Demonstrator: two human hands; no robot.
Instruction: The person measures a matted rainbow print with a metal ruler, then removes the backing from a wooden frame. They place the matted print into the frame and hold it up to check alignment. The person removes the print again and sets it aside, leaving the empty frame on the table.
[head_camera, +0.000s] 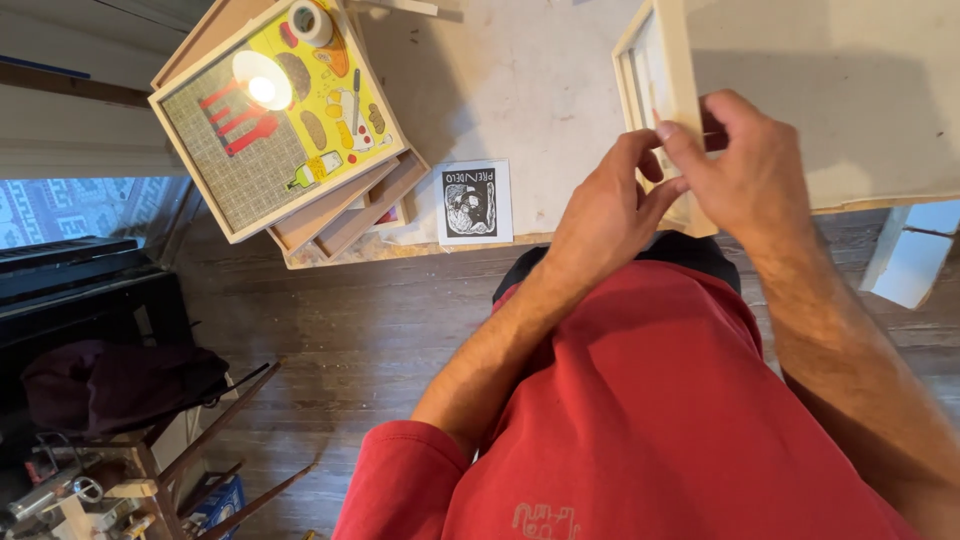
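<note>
The wooden frame (668, 90) lies on the bench (520, 80). My left hand (605, 215) and right hand (745, 165) both pinch its near edge in a tight grip.

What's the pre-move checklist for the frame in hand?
1. Left hand on the wooden frame's lower edge: ok.
2. Right hand pinching the same edge: ok.
3. Frame resting on the worktable: ok.
4. What the fingertips hold between them: cannot tell, hidden.
5. Stack of framed prints apart from the hands: ok.
6. Small black-and-white print lying flat near the table edge: ok.
</note>
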